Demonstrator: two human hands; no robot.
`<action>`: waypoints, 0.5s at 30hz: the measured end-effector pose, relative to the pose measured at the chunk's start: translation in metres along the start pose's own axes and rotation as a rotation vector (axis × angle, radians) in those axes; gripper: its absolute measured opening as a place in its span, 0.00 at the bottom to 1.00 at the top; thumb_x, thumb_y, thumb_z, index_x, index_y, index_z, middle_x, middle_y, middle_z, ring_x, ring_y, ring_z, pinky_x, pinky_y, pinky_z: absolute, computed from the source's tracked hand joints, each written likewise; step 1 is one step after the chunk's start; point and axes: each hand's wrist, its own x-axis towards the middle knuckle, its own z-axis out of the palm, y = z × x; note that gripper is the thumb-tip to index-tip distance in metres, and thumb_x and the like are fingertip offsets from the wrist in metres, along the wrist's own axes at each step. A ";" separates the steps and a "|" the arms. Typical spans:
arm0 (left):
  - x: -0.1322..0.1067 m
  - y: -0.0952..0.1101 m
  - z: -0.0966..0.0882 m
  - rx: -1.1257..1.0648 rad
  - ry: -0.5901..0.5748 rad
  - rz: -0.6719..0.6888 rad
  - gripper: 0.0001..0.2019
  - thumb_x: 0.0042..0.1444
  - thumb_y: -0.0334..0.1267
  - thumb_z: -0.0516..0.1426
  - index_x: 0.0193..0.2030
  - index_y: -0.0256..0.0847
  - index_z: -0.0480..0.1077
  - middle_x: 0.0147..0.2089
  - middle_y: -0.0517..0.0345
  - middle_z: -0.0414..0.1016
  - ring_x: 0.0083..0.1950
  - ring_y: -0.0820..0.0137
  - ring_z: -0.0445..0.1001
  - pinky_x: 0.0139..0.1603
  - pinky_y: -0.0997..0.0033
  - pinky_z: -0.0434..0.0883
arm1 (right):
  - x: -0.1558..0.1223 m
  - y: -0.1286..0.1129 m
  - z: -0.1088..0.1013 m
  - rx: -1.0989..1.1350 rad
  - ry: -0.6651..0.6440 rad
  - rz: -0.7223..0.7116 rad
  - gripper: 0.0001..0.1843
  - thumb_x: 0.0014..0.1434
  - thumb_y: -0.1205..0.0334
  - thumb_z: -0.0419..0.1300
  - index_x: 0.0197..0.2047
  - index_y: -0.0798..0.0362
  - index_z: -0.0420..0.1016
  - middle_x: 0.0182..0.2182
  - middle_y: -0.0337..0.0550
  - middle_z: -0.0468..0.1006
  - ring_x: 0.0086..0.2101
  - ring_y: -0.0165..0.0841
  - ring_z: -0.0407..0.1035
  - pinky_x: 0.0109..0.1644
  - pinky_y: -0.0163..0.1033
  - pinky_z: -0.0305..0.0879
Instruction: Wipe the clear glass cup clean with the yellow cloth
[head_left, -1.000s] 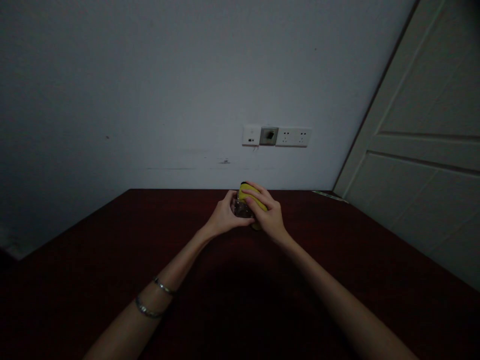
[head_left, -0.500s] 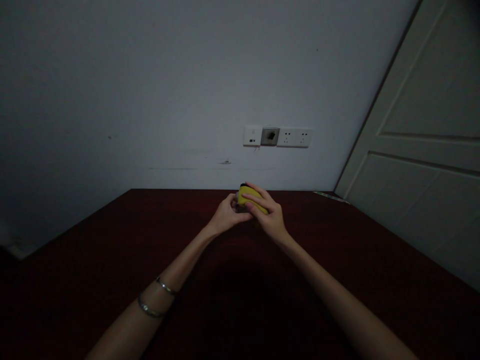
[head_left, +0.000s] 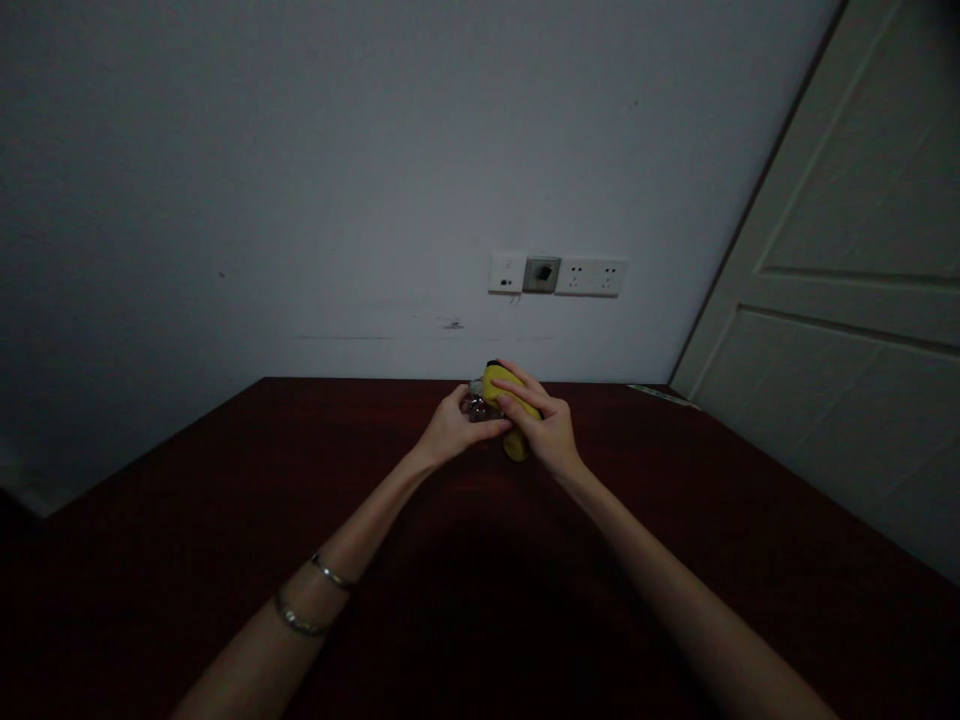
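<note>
Both my hands meet over the far middle of a dark red table. My left hand is closed around a small clear glass object, of which only a glinting edge shows. My right hand is closed on a yellow cloth or sponge, pressing it against the glass. A bit of the yellow cloth hangs below my right fingers. Two thin bracelets circle my left wrist.
A white wall rises behind the table, with a row of sockets and a switch above my hands. A pale panelled door stands at the right, close to the table's right edge. The room is dim.
The yellow cloth has shifted over the glass: it was pressed lower half a second ago, and now sits higher with a corner hanging down. Both hands stay in the same spot.
</note>
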 end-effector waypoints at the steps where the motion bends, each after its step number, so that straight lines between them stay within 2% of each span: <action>1: 0.000 0.000 0.000 0.016 -0.002 0.028 0.31 0.35 0.38 0.67 0.47 0.33 0.63 0.44 0.47 0.72 0.41 0.66 0.73 0.40 0.64 0.72 | 0.001 0.002 -0.001 0.016 0.028 0.038 0.11 0.53 0.57 0.61 0.41 0.42 0.78 0.54 0.38 0.71 0.54 0.37 0.64 0.60 0.47 0.57; 3: -0.001 -0.001 0.000 0.095 -0.004 0.062 0.32 0.34 0.38 0.68 0.48 0.33 0.63 0.46 0.46 0.73 0.43 0.65 0.73 0.45 0.63 0.70 | 0.003 0.005 -0.001 0.033 0.069 0.106 0.12 0.52 0.56 0.62 0.41 0.44 0.78 0.52 0.40 0.72 0.54 0.38 0.65 0.60 0.49 0.57; 5: -0.001 -0.001 -0.003 0.234 0.008 0.075 0.32 0.35 0.40 0.67 0.48 0.33 0.63 0.45 0.47 0.73 0.43 0.65 0.73 0.44 0.63 0.70 | 0.003 0.006 -0.001 0.019 0.076 0.116 0.12 0.52 0.56 0.62 0.41 0.45 0.78 0.52 0.41 0.73 0.53 0.38 0.65 0.59 0.48 0.58; 9: -0.001 0.001 -0.011 0.519 0.054 0.099 0.28 0.36 0.41 0.66 0.46 0.35 0.65 0.40 0.52 0.74 0.39 0.66 0.73 0.37 0.68 0.70 | -0.003 0.001 0.002 -0.112 -0.049 -0.052 0.11 0.54 0.61 0.61 0.41 0.43 0.78 0.54 0.38 0.70 0.53 0.37 0.65 0.59 0.47 0.59; 12: -0.001 0.003 -0.014 0.631 0.086 0.091 0.27 0.36 0.39 0.65 0.45 0.36 0.65 0.38 0.55 0.74 0.37 0.67 0.73 0.35 0.71 0.69 | -0.007 -0.001 0.004 -0.194 -0.144 -0.169 0.12 0.55 0.64 0.59 0.42 0.42 0.77 0.55 0.37 0.68 0.55 0.36 0.62 0.60 0.47 0.57; 15: -0.002 0.004 -0.013 0.653 0.075 0.119 0.28 0.37 0.41 0.65 0.47 0.37 0.64 0.40 0.54 0.74 0.38 0.67 0.73 0.36 0.70 0.69 | -0.005 0.003 0.003 -0.195 -0.096 -0.136 0.12 0.55 0.64 0.60 0.42 0.42 0.77 0.54 0.38 0.69 0.53 0.36 0.64 0.59 0.47 0.59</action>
